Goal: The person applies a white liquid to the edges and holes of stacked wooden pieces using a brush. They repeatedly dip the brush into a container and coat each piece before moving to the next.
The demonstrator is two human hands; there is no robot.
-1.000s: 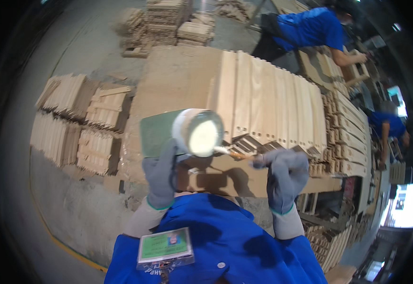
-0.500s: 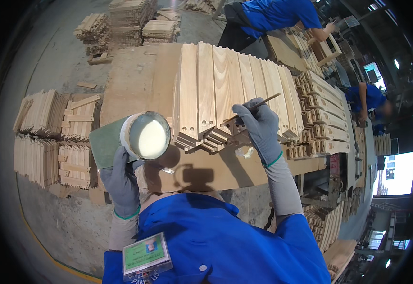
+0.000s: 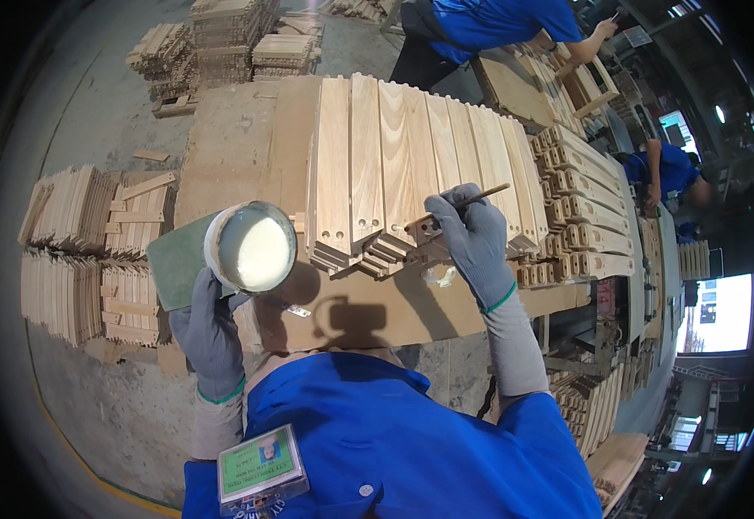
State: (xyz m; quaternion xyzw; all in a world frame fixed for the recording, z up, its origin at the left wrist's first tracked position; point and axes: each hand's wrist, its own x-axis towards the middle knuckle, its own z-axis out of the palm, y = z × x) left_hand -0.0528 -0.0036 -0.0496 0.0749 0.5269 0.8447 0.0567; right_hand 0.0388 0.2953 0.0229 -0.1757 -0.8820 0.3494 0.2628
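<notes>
My left hand [image 3: 210, 336], in a grey glove, is closed around a round tub [image 3: 212, 253] of creamy white liquid [image 3: 263, 253], tilted so its mouth faces me. A flat dark green piece [image 3: 176, 266] sticks out behind the tub; whether it is joined to it I cannot tell. My gloved right hand [image 3: 474, 242] pinches a thin brown stick [image 3: 491, 191]. The stick's lower end reaches the near ends of pale wooden planks [image 3: 365, 164] laid side by side in a stack. Round holes show in those ends. My fingers partly hide the stick's middle.
Curved wooden parts with slots [image 3: 597, 208] lie stacked right of the planks. Beneath is a cardboard-covered table [image 3: 230, 121], with a crumpled clear scrap [image 3: 440, 276] near my right wrist. Wood stacks [image 3: 61, 294] stand on the floor at left. A co-worker in blue [image 3: 498, 30] bends over parts beyond.
The whole view has shifted slightly, and the tub sits a little further left in it. My right hand keeps the stick at the plank ends. The far co-worker's arm has moved.
</notes>
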